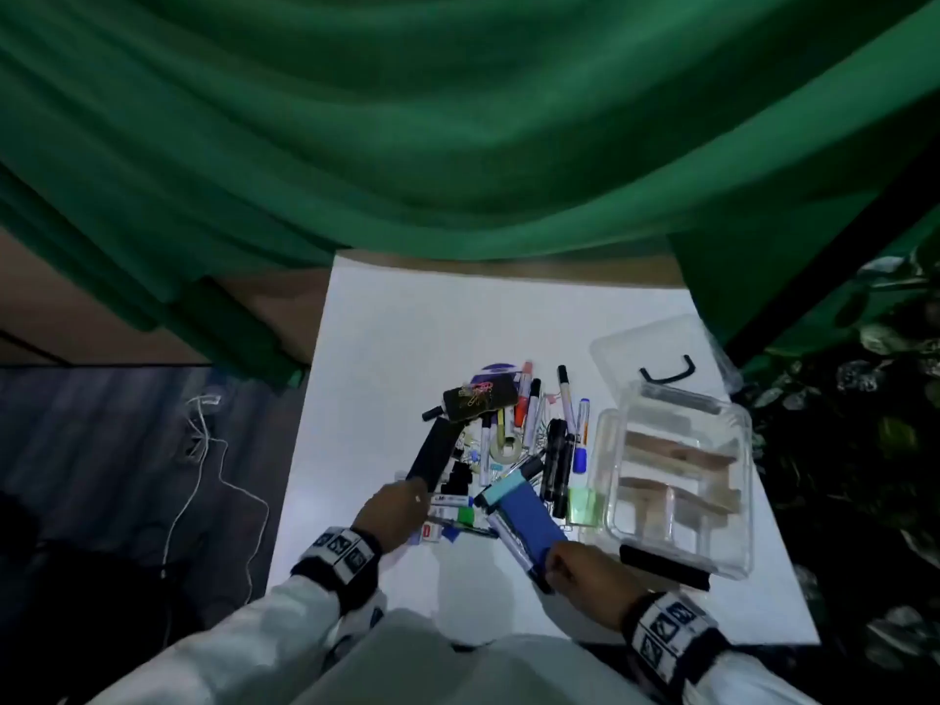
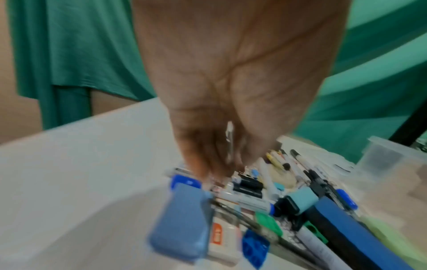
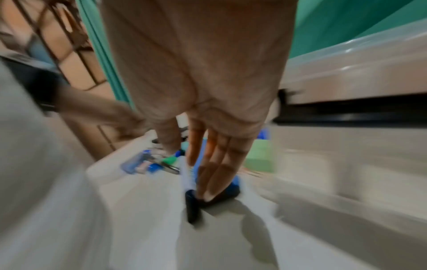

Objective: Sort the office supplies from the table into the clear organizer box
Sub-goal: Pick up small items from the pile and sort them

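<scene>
A heap of markers, pens, clips and tape (image 1: 508,445) lies mid-table. My left hand (image 1: 402,506) hovers over the heap's near left end. Its fingers (image 2: 208,164) are bunched and point down, pinching a thin pale item (image 2: 230,140); blur hides what it is. My right hand (image 1: 569,567) reaches the near end of a blue block (image 1: 529,521). There its straight fingers (image 3: 215,164) rest on the blue block (image 3: 235,180), beside a dark-capped marker (image 3: 193,206). The clear organizer box (image 1: 747,450) stands to the right with bare compartments.
The box's clear lid (image 1: 656,348) lies behind it, and a black bar (image 1: 664,564) lies along its near side. A green curtain (image 1: 458,145) hangs behind the table. Cables (image 1: 203,450) run over the floor at left. Leaves (image 1: 864,399) crowd the right edge.
</scene>
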The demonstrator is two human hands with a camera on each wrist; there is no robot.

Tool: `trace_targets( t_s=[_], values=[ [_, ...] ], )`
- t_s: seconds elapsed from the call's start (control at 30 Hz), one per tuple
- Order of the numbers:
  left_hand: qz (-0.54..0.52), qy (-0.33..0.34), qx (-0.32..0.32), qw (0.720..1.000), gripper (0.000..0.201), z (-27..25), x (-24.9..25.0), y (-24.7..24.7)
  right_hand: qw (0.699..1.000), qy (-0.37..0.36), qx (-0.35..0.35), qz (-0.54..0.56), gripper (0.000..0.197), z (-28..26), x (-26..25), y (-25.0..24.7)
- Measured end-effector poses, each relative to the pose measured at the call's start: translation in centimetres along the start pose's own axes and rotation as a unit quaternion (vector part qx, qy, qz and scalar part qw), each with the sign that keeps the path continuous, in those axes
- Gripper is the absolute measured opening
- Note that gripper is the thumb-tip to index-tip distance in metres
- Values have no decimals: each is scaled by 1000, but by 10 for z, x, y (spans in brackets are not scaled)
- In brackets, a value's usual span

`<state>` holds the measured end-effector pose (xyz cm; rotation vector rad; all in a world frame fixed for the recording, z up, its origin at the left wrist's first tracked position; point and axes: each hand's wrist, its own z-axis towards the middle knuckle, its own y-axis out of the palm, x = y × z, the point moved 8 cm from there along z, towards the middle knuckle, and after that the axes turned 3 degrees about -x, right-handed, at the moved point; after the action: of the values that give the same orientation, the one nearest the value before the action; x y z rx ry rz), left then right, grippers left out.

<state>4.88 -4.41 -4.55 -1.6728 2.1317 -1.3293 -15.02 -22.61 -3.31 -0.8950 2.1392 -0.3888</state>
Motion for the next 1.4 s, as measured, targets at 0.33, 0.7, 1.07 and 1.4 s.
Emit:
trace_targets(
  t_s=[0.33, 0.7, 1.07, 1.4],
  values=[
    [63, -80, 108, 989, 86, 59, 10, -15, 975, 86, 145, -145, 74, 53, -8, -7],
    [-150, -23, 99, 983, 50, 37, 8, -15, 929, 27, 125, 348, 36, 20, -10, -42],
    [-299, 198, 8, 934, 42, 23, 112, -24, 962, -24, 111, 249, 14, 26, -19, -79],
    [-189, 141, 18, 972, 33, 40, 78, -24, 976, -87, 187, 72, 34, 26, -40, -97]
  ],
)
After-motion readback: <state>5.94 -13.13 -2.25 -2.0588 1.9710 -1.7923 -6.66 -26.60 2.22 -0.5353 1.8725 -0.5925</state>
